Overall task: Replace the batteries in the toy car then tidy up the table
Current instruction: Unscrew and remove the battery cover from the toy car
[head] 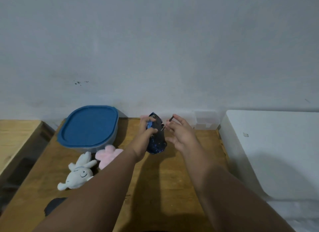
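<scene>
A dark blue toy car [156, 138] is held above the wooden table [172, 180], its dark underside facing me. My left hand [145, 138] grips it from the left, fingers wrapped over a lighter blue part. My right hand [181, 133] holds a thin screwdriver [167, 123] between thumb and fingertips. The tool's metal tip touches the car's underside near the top. No batteries are visible.
A grey tub with a blue lid [88, 125] stands at the back left. A white plush bunny [78, 173] and a pink plush [107, 153] lie in front of it. A clear plastic box [206, 120] sits by the wall, a white surface [276, 145] on the right.
</scene>
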